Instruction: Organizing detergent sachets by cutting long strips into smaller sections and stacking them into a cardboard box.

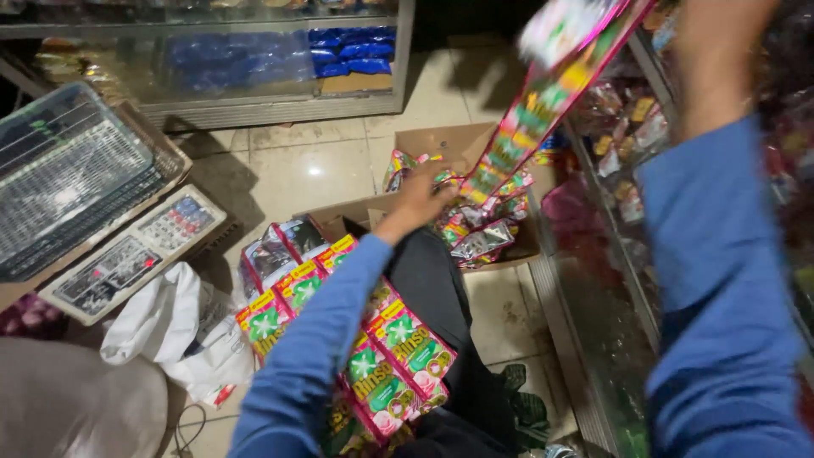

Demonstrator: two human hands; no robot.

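Sachet strip [526, 127] clamped in left hand [420, 199]; right hand out of frame; cardboard box [441, 144] on tiled floor [288, 170].

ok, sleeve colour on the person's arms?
Blue on both the left sleeve and the right sleeve; clearest in the head view.

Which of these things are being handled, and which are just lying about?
In hand: sachet strip, held up by right hand and left hand; cardboard box of sachets.

Lying about: scale, wire basket, white bag, glass cabinet.
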